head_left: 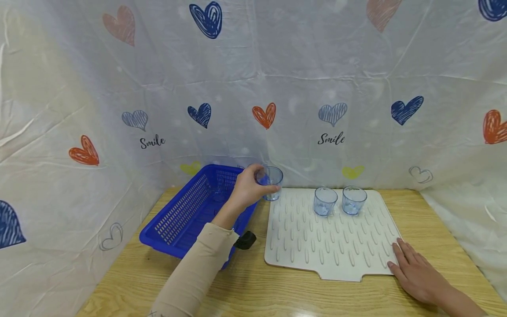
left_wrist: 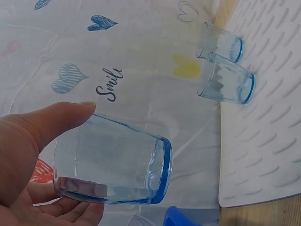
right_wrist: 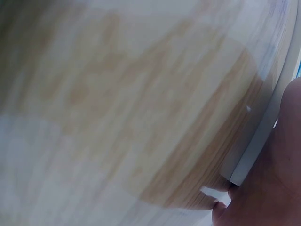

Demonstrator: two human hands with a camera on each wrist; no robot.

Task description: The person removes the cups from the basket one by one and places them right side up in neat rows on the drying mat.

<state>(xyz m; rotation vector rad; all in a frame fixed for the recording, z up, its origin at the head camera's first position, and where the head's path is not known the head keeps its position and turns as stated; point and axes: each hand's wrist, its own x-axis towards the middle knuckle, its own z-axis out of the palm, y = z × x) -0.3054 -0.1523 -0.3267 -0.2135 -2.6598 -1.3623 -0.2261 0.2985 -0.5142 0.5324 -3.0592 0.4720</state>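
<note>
My left hand (head_left: 249, 188) grips a clear blue-tinted drinking glass (head_left: 274, 177) between thumb and fingers, near the mat's back left corner. In the left wrist view this glass (left_wrist: 124, 162) lies sideways to the camera, its thick blue base pointing away from the palm. Two similar glasses, one on the left (head_left: 325, 203) and one on the right (head_left: 354, 202), stand upright side by side toward the back of a white ridged drying mat (head_left: 328, 253). At the mat's front right corner rests my right hand (head_left: 417, 272), fingers extended and fingertips on its edge.
A blue perforated plastic basket (head_left: 174, 251) sits on the wooden table (head_left: 253, 290) left of the mat, partly behind my left forearm. Faint clear glass shows inside it. A white curtain (head_left: 297, 57) printed with hearts hangs close behind.
</note>
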